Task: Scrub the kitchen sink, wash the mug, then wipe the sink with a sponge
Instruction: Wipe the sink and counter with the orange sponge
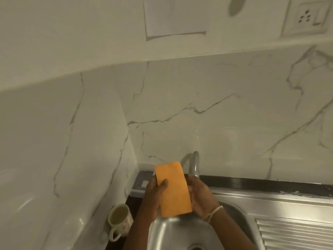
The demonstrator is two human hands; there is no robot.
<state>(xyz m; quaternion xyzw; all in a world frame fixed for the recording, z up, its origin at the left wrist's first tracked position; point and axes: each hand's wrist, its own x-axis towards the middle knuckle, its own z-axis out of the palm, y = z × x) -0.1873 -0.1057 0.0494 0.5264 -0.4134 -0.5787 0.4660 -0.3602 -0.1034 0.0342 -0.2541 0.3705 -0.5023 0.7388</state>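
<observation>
An orange rectangular sponge [173, 188] is held flat and upright above the steel sink [180, 230]. My left hand [153, 193] grips its left edge, thumb pressed on the front face. My right hand [200, 195] cups its right edge; a pale band circles that wrist. A white mug [119, 221] with a patterned side stands on the dark counter to the left of the sink, handle toward me. The sink's drain shows at the bottom edge of the view.
A curved steel tap [193, 165] rises behind the sponge. A clear plastic box [140, 179] sits in the back left corner. The ribbed draining board [295, 233] lies to the right. Marble walls close in behind and left; a wall socket [306, 17] is high right.
</observation>
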